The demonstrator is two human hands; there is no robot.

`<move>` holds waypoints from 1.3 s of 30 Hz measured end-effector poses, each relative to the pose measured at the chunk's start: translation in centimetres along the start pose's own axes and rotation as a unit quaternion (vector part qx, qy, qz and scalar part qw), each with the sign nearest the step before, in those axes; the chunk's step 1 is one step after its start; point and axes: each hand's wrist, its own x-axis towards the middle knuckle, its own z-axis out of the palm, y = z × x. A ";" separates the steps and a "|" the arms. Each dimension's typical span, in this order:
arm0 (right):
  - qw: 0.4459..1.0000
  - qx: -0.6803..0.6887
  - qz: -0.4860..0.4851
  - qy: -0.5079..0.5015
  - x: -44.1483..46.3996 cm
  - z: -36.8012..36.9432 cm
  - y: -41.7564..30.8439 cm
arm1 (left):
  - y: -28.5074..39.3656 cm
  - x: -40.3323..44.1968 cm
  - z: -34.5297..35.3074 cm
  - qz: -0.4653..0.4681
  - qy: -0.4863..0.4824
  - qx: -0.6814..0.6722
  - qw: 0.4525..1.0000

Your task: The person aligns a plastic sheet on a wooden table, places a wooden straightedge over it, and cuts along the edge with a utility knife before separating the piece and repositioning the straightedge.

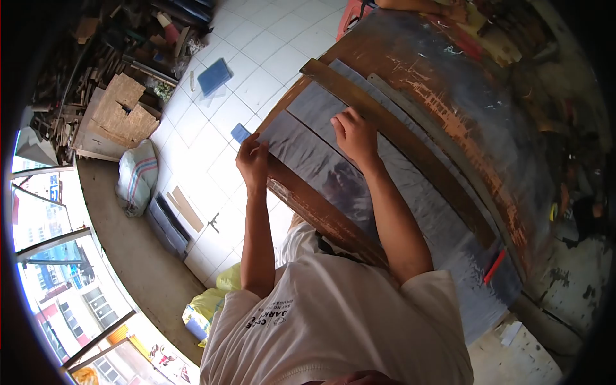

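Note:
A greyish, see-through plastic sheet (301, 142) lies wrinkled and shiny over the wooden worktable, with a straight dark line running across it. At the table's near left corner, my left hand (252, 162) is closed, its fingertips at the corner of the sheet. My right hand (354, 133) is closed above the sheet, beside the dark line; whatever its fingers pinch is hidden. Just beyond that hand, a long flat wooden strip (398, 138) rests on the sheet. A thinner greyish strip (410, 109) lies alongside it. Toward the right end is a red, slim tool (494, 266).
The table's brown wooden edge (321, 208) is close to my body. Another person's arm (417, 6) rests at the far end. On the tiled floor (224, 122) lie blue pieces (214, 77). Scrap wood (122, 115) and a white sack (137, 176) are at left.

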 end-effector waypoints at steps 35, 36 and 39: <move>0.773 -0.359 0.402 0.334 -36.7 -24.6 -3.5 | -1.3 -0.8 2.0 0.135 0.071 0.073 0.986; 0.761 -0.369 0.414 0.337 -37.1 -24.7 -3.5 | -1.2 -0.8 1.8 0.121 0.062 0.080 0.987; 0.762 -0.305 0.428 0.378 -37.8 -24.0 -3.0 | -1.1 -1.0 1.7 0.093 0.044 0.040 0.994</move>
